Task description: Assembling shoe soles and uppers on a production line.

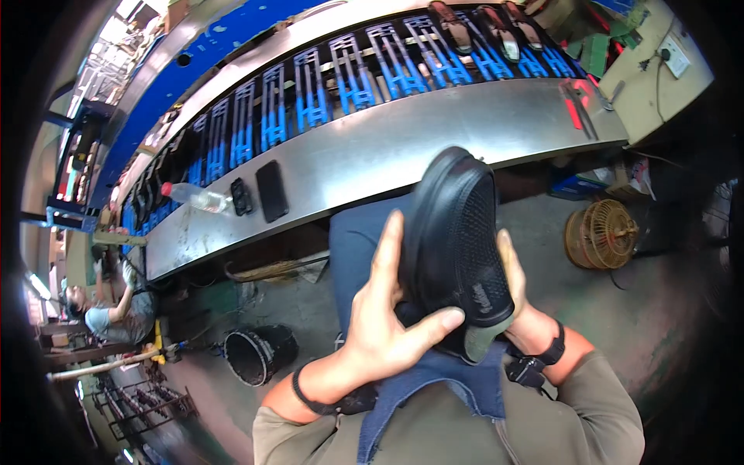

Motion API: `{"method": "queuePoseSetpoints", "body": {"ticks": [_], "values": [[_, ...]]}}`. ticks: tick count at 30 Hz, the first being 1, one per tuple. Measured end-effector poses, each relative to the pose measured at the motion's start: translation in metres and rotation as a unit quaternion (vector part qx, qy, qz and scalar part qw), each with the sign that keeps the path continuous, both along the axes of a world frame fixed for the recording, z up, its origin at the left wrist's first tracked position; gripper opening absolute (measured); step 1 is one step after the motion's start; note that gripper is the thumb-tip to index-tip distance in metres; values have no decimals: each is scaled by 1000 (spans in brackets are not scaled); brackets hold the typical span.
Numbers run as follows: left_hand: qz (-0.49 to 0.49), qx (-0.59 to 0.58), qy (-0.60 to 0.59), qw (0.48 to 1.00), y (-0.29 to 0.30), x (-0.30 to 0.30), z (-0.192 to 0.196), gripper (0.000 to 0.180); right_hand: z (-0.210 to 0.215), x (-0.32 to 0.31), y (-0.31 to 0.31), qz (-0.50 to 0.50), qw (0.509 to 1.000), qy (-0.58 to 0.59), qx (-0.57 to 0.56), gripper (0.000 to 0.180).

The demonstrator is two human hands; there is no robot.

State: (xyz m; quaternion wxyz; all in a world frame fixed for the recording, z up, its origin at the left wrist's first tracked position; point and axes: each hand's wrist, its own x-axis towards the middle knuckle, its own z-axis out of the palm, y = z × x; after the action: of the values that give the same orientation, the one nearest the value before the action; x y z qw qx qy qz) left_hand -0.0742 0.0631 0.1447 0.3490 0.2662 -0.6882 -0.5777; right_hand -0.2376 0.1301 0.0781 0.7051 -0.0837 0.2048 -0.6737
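Observation:
A black shoe [457,240] with a dotted texture on the side facing me is held up over my lap, in front of the metal bench. A grey-green part [487,341] shows at its lower end, close to my body. My left hand [384,322] grips the shoe from the left, its fingers along the edge and its thumb across the lower end. On the opposite side my right hand [518,291] presses against the edge, most of its fingers hidden behind the shoe. Both hands hold the shoe between them.
The metal bench [341,159] carries a phone [271,191], a small black object [241,196], a plastic bottle [198,196] and red-handled pliers [575,108]. Behind it runs a line of blue-and-black holders [311,93], some with shoes [451,27]. A black bucket [260,355], a round wicker cage [602,234] and a co-worker [120,310] are nearby.

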Motion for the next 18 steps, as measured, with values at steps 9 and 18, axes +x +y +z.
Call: {"method": "queuePoseSetpoints", "body": {"ticks": [9,18], "values": [[49,406,330,851,-29,69,-68,74,38,15,-12,156,662,697,-227,64],[9,393,225,891,-16,74,-64,96,60,9,-89,109,629,675,-371,67]]}}
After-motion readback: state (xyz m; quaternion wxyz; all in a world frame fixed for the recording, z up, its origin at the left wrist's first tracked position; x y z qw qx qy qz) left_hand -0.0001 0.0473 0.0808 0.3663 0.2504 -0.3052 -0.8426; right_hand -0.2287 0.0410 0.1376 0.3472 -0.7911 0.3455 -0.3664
